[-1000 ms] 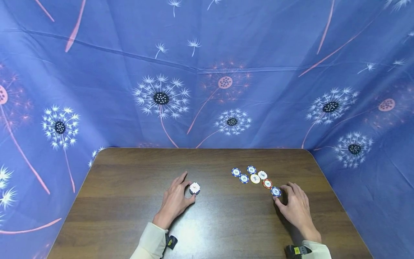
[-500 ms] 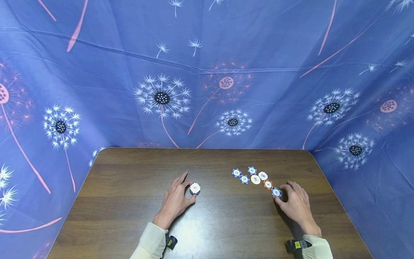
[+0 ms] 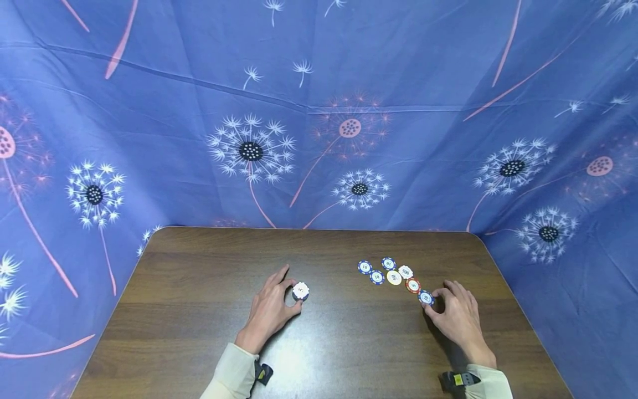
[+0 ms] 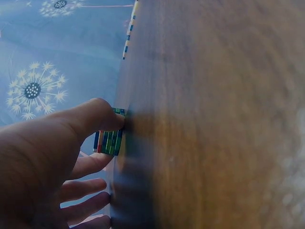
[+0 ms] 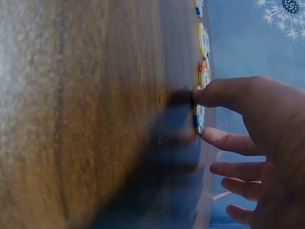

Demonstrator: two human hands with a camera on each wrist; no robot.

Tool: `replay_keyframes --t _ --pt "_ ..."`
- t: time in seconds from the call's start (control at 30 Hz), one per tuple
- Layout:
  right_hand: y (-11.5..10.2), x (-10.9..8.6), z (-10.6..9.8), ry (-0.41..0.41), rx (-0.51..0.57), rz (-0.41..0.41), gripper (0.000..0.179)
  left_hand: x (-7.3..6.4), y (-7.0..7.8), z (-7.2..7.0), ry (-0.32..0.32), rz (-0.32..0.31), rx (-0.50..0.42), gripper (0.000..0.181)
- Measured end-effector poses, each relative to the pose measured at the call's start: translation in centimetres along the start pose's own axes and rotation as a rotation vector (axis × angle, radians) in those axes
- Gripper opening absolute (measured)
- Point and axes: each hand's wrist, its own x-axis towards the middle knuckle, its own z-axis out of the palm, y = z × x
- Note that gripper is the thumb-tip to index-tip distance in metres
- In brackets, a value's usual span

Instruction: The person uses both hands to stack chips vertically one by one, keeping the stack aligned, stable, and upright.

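Note:
With thumb and forefinger, my left hand (image 3: pixel 269 307) pinches a short stack of poker chips (image 3: pixel 301 290), a white one on top; its several layered edges show in the left wrist view, partly behind the thumb. My right hand (image 3: pixel 456 318) has thumb and forefinger on opposite edges of a blue poker chip (image 3: pixel 426 297), which lies flat on the table. Touching or almost touching that chip is a red chip (image 3: pixel 413 285). Beyond it lie a white chip (image 3: pixel 406 271) and a cream chip (image 3: pixel 394 277). The right hand's other fingers are spread apart.
More blue chips lie at the far left of the group: one at the back (image 3: pixel 389 263), one nearer (image 3: pixel 377 277), one outermost (image 3: pixel 365 267). All sit flat on the wooden table (image 3: pixel 199 277). Blue dandelion-print cloth (image 3: pixel 309 166) hangs behind it and at both sides.

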Motion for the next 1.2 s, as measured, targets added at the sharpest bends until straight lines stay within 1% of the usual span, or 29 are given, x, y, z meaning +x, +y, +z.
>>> replay_keyframes --t 0.3,0.47,0.53,0.73,0.87,1.2 --pt "0.1 0.4 0.0 -0.003 0.017 -0.017 0.035 0.1 0.0 0.0 0.003 0.003 -0.006 0.041" --pt "0.0 0.6 -0.2 -0.049 0.020 0.005 0.034 0.1 0.0 0.0 0.008 0.009 -0.007 0.040" --pt "0.0 0.7 -0.2 -0.055 0.019 0.011 0.034 0.1 0.0 0.0 0.006 0.007 -0.007 0.040" --pt "0.4 0.6 0.3 -0.017 0.035 0.002 0.034 0.1 0.0 0.0 0.006 0.008 -0.007 0.040" --pt "0.8 0.5 0.5 -0.007 0.051 0.006 0.034 0.1 0.1 0.0 0.008 0.012 -0.006 0.040" --pt "1.2 -0.3 0.5 0.035 0.061 -0.016 0.033 0.1 0.2 -0.1 0.013 0.011 -0.007 0.040"
